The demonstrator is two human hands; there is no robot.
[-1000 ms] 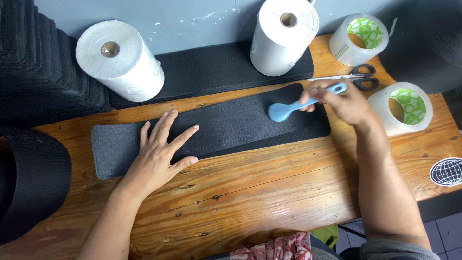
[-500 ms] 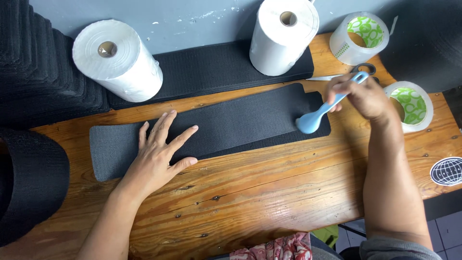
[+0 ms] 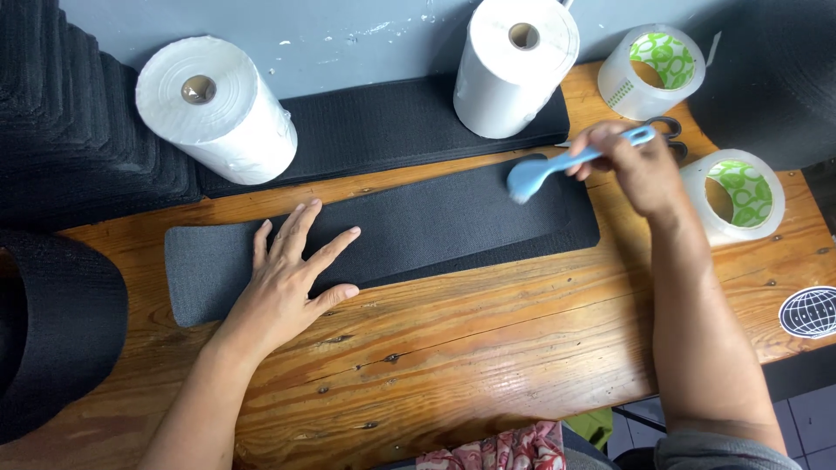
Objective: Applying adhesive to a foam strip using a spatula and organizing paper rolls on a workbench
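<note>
Left hand (image 3: 287,283) flat, open on the dark mat (image 3: 435,222); right hand (image 3: 631,165) grips a blue brush (image 3: 557,165) (scissors (image 3: 666,130) behind risk a knock).

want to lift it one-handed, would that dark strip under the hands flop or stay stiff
The dark strip is long, thin and lies flat on the wooden table, so it would probably droop at the ends. Its woven-looking face likely grips rather than slides; the left hand pins it flat. It seems light.
</note>
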